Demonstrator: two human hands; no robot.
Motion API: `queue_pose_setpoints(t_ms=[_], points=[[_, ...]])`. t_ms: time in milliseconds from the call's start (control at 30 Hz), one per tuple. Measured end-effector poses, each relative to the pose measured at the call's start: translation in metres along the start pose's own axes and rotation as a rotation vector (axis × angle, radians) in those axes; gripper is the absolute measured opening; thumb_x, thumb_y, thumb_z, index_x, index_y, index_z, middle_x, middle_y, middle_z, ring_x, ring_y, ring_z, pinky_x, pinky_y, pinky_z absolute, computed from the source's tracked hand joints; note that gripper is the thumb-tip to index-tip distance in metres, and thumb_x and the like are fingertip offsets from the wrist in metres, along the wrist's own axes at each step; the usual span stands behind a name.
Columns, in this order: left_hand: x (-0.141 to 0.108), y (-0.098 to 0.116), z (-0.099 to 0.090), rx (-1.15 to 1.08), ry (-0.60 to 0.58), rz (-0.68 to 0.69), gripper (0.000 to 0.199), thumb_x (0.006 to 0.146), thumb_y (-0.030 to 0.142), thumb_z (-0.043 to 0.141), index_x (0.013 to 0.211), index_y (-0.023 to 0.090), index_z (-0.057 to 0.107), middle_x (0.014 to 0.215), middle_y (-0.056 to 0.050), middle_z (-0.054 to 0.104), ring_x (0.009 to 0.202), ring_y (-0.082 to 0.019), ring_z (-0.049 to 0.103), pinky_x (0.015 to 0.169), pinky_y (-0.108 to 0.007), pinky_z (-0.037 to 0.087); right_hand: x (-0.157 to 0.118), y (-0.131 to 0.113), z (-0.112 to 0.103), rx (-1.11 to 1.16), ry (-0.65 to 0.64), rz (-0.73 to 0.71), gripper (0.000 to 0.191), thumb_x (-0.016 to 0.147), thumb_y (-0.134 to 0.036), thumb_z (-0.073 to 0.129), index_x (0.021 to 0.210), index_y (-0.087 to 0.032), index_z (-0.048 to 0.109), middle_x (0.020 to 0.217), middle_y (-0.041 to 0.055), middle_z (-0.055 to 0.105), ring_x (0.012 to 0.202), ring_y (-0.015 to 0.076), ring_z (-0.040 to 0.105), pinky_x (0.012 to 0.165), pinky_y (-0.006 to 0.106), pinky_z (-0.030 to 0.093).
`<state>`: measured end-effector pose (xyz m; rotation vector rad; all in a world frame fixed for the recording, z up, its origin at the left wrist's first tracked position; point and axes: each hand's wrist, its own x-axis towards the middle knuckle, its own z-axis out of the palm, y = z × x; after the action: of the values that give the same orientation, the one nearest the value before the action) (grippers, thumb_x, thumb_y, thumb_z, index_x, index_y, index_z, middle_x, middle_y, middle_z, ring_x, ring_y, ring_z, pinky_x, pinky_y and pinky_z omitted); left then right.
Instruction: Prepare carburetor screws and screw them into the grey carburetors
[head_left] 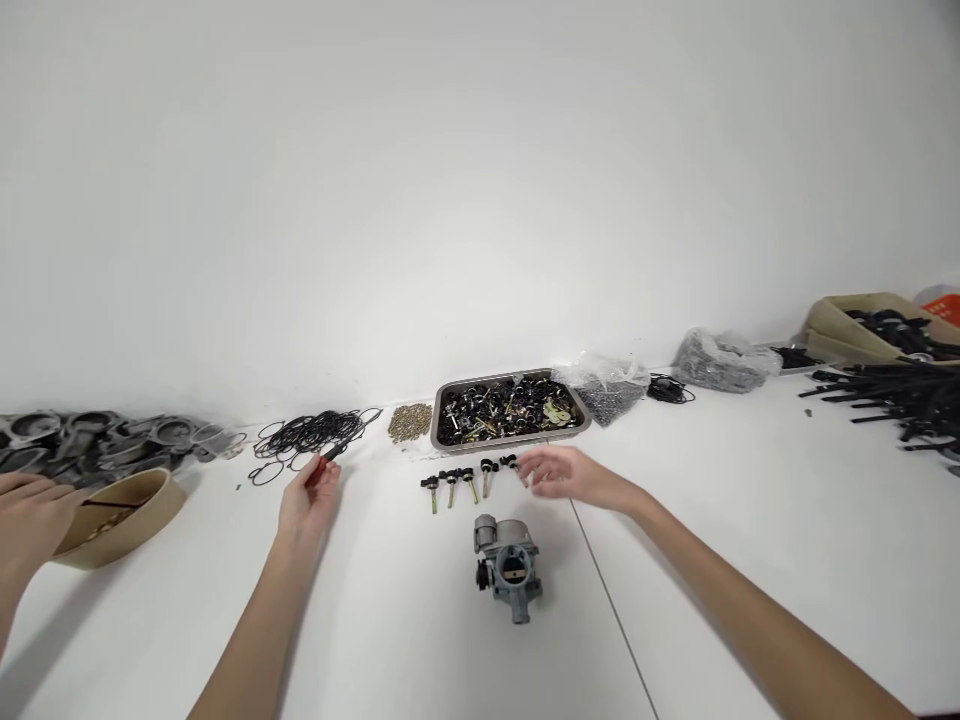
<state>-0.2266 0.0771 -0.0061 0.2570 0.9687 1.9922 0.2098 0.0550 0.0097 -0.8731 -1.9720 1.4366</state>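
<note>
My left fingers (324, 480) pinch a slim black tool (337, 449) beside the heap of black rings (315, 430); my right fingers (541, 464) spread loosely by the rightmost of five black-headed screws (468, 475), though I can't tell if they touch. Nearer me, the grey carburetor (514, 555) sits on the tabletop (375, 610); beyond the screws lies a metal tray (480, 446).

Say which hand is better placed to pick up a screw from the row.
Probably the right hand: it is beside one end of the row of screws. The left hand is farther off, by the black rings, pinching something dark.
</note>
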Motion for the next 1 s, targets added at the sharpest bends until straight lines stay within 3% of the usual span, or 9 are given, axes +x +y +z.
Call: queue_pose_setpoints(t_ms=[133, 233, 367, 500, 567, 667, 767, 867, 1000], points=[[0.005, -0.005, -0.010, 0.003, 0.063, 0.062, 0.018, 0.074, 0.003, 0.063, 0.068, 0.012, 0.050, 0.060, 0.001, 0.058, 0.051, -0.008, 0.054, 0.048, -0.019, 0.051, -0.003, -0.006, -0.038, -0.297, 0.321, 0.062, 0.040, 0.082, -0.047, 0.061, 0.110, -0.018, 0.065, 0.104, 0.0100, 0.067, 0.091, 0.0223, 0.062, 0.082, 0.040, 0.049], [0.009, -0.006, -0.013, 0.014, 0.105, 0.100, 0.025, 0.071, 0.003, 0.066, 0.066, 0.014, 0.045, 0.058, 0.001, 0.058, 0.047, -0.008, 0.050, 0.043, -0.021, 0.045, 0.003, -0.009, -0.075, -0.511, 0.440, 0.130, 0.038, 0.081, -0.045, 0.059, 0.107, -0.019, 0.065, 0.102, 0.0099, 0.068, 0.091, 0.0245, 0.062, 0.081, 0.039, 0.049], [0.011, -0.009, -0.018, 0.058, 0.129, 0.099, 0.024, 0.070, 0.002, 0.066, 0.065, 0.014, 0.046, 0.056, 0.001, 0.056, 0.043, -0.009, 0.047, 0.041, -0.023, 0.042, 0.022, -0.004, -0.112, -0.671, 0.327, 0.314, 0.044, 0.076, -0.047, 0.063, 0.109, -0.018, 0.063, 0.103, 0.0116, 0.068, 0.079, 0.0240, 0.064, 0.067, 0.034, 0.049], [0.011, -0.014, -0.018, 0.134, 0.127, 0.097, 0.016, 0.075, 0.007, 0.067, 0.072, 0.011, 0.052, 0.062, 0.000, 0.056, 0.048, -0.009, 0.049, 0.045, -0.024, 0.045, 0.044, 0.017, -0.121, -0.837, 0.299, 0.284, 0.036, 0.070, -0.047, 0.067, 0.088, -0.016, 0.067, 0.087, 0.0117, 0.068, 0.076, 0.0244, 0.063, 0.065, 0.033, 0.046], [0.009, -0.016, -0.018, 0.172, 0.113, 0.096, 0.012, 0.084, 0.018, 0.065, 0.090, 0.010, 0.059, 0.081, -0.004, 0.062, 0.065, -0.012, 0.058, 0.058, -0.028, 0.052, 0.051, 0.031, -0.119, -0.878, 0.287, 0.245, 0.037, 0.070, -0.053, 0.065, 0.078, -0.017, 0.066, 0.080, 0.0102, 0.066, 0.073, 0.0231, 0.061, 0.064, 0.032, 0.044], [0.004, -0.007, -0.018, 0.213, 0.102, 0.120, 0.033, 0.091, 0.034, 0.056, 0.118, 0.014, 0.056, 0.115, -0.009, 0.059, 0.098, -0.020, 0.061, 0.082, -0.039, 0.054, 0.054, 0.046, -0.119, -0.892, 0.289, 0.198, 0.045, 0.072, -0.062, 0.061, 0.075, -0.018, 0.066, 0.081, 0.0096, 0.065, 0.075, 0.0225, 0.059, 0.064, 0.031, 0.043], [-0.007, 0.029, -0.022, 0.237, 0.100, 0.166, 0.036, 0.091, 0.034, 0.056, 0.122, 0.015, 0.054, 0.120, -0.011, 0.057, 0.103, -0.022, 0.059, 0.086, -0.043, 0.053, 0.051, 0.050, -0.122, -0.885, 0.266, 0.175, 0.050, 0.071, -0.067, 0.059, 0.073, -0.017, 0.065, 0.082, 0.0096, 0.064, 0.075, 0.0221, 0.058, 0.065, 0.030, 0.042], [-0.015, 0.096, -0.028, 0.247, 0.103, 0.232, 0.036, 0.091, 0.034, 0.056, 0.121, 0.014, 0.054, 0.119, -0.010, 0.057, 0.102, -0.021, 0.060, 0.086, -0.042, 0.053, 0.048, 0.046, -0.126, -0.856, 0.234, 0.187, 0.052, 0.070, -0.070, 0.060, 0.068, -0.018, 0.063, 0.075, 0.0081, 0.063, 0.068, 0.0198, 0.056, 0.061, 0.029, 0.040], [-0.005, 0.188, -0.041, 0.251, 0.113, 0.326, 0.016, 0.086, 0.031, 0.063, 0.094, 0.017, 0.063, 0.085, -0.008, 0.067, 0.066, -0.014, 0.063, 0.058, -0.030, 0.055, 0.044, 0.040, -0.127, -0.858, 0.293, 0.178, 0.044, 0.074, -0.062, 0.060, 0.076, -0.018, 0.064, 0.075, 0.0072, 0.063, 0.068, 0.0193, 0.055, 0.060, 0.029, 0.039]])
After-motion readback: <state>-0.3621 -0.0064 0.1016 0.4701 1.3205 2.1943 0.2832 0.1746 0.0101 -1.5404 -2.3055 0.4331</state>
